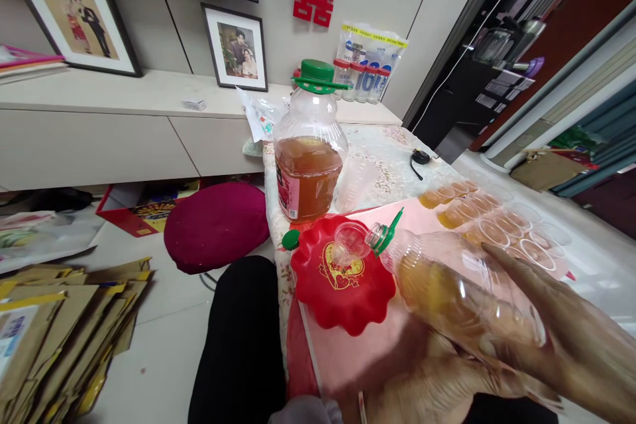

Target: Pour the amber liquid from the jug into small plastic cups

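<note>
Both my hands hold a clear plastic bottle [440,288] of amber liquid, tilted with its uncapped mouth to the left. A green ring with a tab circles its neck. My left hand [422,377] supports the bottle from below, and my right hand [546,324] wraps its base end. The mouth is close to a small clear plastic cup [350,242] on a red scalloped plate [358,311]; whether they touch, I cannot tell. A green cap [291,240] is at the plate's left edge. Behind stands a large jug [311,165], partly full of amber liquid, with a green lid.
Several clear cups [491,232] with amber liquid stand in rows on the table's right. A black tape measure [420,157] lies farther back. Lidded glass jars [356,83] stand on the white cabinet [99,139]. A maroon stool [218,225] and folded cardboard [64,324] are at left.
</note>
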A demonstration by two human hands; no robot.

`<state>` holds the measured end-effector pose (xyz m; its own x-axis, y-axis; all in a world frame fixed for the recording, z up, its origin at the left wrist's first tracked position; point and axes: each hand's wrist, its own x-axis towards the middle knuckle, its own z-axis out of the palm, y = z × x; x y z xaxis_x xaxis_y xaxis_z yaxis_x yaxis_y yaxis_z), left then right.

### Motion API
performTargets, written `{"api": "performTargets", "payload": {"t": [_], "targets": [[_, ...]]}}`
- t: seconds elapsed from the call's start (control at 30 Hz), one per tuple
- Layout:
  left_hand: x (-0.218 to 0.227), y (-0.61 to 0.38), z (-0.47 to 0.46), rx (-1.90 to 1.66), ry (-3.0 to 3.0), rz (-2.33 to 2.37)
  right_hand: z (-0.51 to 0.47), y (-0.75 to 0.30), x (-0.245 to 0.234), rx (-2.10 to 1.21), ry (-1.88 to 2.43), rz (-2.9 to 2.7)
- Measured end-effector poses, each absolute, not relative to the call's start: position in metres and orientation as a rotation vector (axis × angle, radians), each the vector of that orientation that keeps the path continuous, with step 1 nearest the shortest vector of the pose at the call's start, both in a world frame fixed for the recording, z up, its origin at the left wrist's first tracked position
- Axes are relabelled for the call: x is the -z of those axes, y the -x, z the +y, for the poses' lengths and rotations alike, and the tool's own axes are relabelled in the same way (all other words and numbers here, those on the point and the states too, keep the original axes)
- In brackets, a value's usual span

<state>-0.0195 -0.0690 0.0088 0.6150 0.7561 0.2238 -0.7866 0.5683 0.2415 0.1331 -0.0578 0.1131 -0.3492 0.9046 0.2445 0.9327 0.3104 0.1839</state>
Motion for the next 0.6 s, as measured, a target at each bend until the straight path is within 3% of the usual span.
{"api": "performTargets", "payload": {"t": [0.13,0.6], "targets": [[-0.012,0.019,-0.067,-0.894,-0.268,-0.113,-0.056,-0.13,-0.117,0.611,1.655,-2.55],[-0.021,0.02,-0.065,-0.842,-0.234,-0.031,-0.049,-0.125,-0.121,0.666,1.6,-2.611]]}}
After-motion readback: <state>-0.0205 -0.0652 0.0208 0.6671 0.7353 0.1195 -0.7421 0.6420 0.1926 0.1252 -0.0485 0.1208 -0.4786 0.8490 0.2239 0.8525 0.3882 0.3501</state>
